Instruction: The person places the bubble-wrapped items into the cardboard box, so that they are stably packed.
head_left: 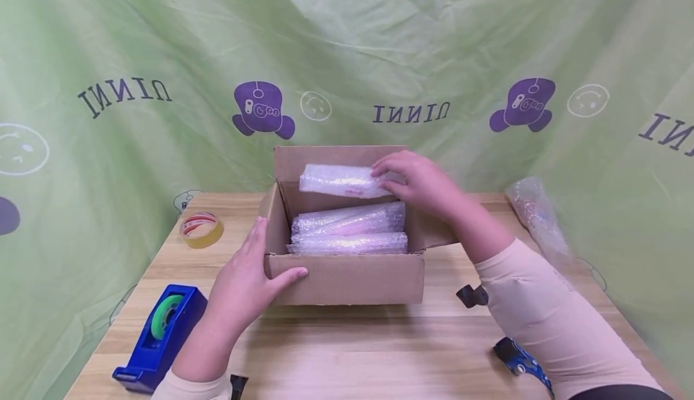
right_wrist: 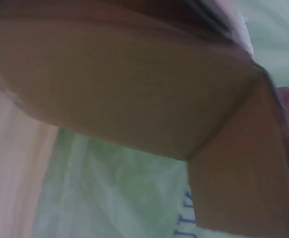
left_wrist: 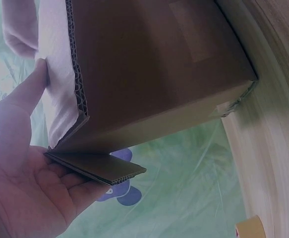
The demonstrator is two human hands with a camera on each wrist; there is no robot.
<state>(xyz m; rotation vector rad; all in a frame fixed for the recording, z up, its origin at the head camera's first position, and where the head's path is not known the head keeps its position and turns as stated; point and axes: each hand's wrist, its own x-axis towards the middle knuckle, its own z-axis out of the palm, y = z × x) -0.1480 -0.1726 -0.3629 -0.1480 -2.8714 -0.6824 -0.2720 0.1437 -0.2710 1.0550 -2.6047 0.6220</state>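
Observation:
An open cardboard box stands at the middle of the table. Pinched at its right end by my right hand, a bubble-wrapped bundle lies level over the back part of the box. Other bubble-wrapped bundles lie side by side inside, nearer the front wall. My left hand rests on the box's front left corner, fingers stretched along the left flap and thumb along the front. In the left wrist view its fingers sit behind a flap. The right wrist view mostly shows the box's side.
At the left of the table are a roll of clear tape and a blue tape dispenser with a green core. A clear plastic bag lies at the back right edge. A green printed curtain hangs behind and around the table.

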